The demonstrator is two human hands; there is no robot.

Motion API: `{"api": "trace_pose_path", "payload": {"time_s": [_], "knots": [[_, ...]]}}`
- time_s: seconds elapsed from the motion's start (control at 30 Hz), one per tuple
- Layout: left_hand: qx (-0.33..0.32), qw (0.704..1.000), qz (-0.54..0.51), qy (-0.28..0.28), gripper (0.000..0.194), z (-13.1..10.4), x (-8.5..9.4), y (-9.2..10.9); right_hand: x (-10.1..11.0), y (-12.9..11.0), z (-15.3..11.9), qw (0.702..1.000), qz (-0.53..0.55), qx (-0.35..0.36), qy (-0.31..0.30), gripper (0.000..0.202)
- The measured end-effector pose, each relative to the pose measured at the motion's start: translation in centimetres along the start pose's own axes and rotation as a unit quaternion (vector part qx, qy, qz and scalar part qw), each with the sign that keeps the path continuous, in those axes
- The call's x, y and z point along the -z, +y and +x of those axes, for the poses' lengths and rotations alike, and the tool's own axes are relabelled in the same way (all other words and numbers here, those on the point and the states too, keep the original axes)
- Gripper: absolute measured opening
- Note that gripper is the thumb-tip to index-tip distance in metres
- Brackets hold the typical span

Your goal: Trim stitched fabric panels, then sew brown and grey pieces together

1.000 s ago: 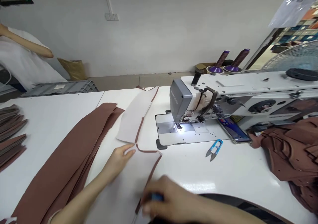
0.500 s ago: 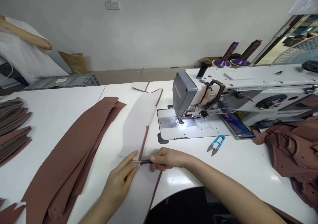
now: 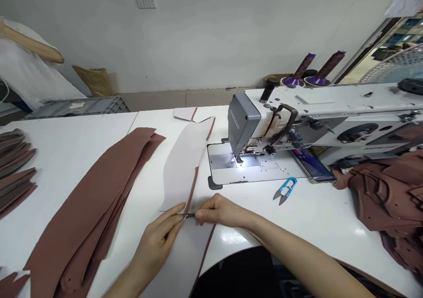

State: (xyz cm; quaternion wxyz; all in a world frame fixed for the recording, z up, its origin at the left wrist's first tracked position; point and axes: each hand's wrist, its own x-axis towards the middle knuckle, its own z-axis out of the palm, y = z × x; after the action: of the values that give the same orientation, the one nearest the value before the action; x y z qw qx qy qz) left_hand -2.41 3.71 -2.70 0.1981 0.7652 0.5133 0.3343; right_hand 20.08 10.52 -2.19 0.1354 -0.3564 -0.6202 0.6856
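A pale grey strip of material with a narrow brown edge band lies across the white table in front of me. My left hand pinches its edge near the join, thumb and fingers closed. My right hand is closed round dark-bladed snips; their handle is hidden in the fingers. The blades point left at the band, right beside my left fingertips. A thin thread or edge pokes out left of the join. Blue-handled thread snips lie on the table beyond my right forearm.
A sewing machine with a lit needle area stands right of the strip. A phone lies by it. Brown pieces lie stacked left, more heap right. A person in white stands far left by a grey crate.
The snips in my right hand have moved left, their blades now closed up at the join. My left hand keeps its pinch. The whole view has shifted slightly.
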Motion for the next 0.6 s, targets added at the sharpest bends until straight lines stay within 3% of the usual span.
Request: {"api": "trace_pose_path", "payload": {"time_s": [0.17, 0.33, 0.43, 0.53, 0.57, 0.6], "knots": [[0.0, 1.0, -0.003, 0.0, 0.021, 0.5, 0.2, -0.1, 0.3, 0.4, -0.2, 0.998, 0.032, 0.009, 0.045, 0.05], [0.011, 0.998, -0.056, -0.014, 0.021, 0.9, -0.3, 1.0, 2.1, 0.6, 2.7, 0.97, 0.123, -0.038, 0.207, 0.055], [0.042, 0.989, -0.114, -0.079, 0.021, 2.2, -0.4, 1.7, 3.2, 0.9, 5.3, 0.954, 0.095, -0.037, 0.283, 0.039], [0.144, 0.968, -0.158, -0.129, 0.015, 6.2, 2.2, 1.1, 4.1, 1.7, 7.0, 0.943, 0.073, -0.012, 0.325, 0.03], [0.189, 0.96, -0.169, -0.117, 0.015, 8.4, 3.8, 0.6, 4.4, 2.0, 7.2, 0.94, 0.066, -0.005, 0.334, 0.029], [0.234, 0.955, -0.168, -0.07, 0.019, 10.8, 5.9, 0.2, 4.6, 2.4, 7.3, 0.938, 0.059, 0.001, 0.341, 0.028]]}}
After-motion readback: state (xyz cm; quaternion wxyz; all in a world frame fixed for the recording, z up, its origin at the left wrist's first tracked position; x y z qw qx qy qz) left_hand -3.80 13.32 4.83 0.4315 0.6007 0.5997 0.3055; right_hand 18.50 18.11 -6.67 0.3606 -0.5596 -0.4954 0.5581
